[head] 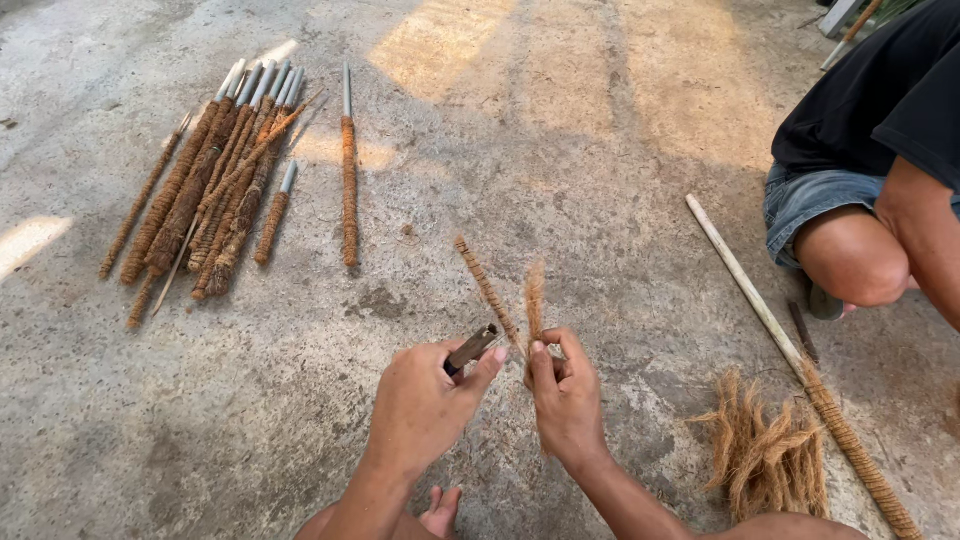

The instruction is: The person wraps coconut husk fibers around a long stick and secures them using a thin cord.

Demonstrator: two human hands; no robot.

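My left hand (425, 400) grips a small dark lighter-like tool (472, 348), its tip pointing up and right. Close beside it, my right hand (565, 395) pinches a short tuft of brown coir fibre (535, 295) that stands upright between thumb and fingers. A thin twisted coir rope (485, 285) runs away from between my hands across the concrete floor.
A pile of coir-wrapped pipes (215, 180) lies at the far left, with one wrapped pipe (349, 165) apart beside it. A long white pipe (750, 290), part wrapped, lies at right beside a bundle of loose coir (765, 455). Another person (880, 180) crouches at the upper right.
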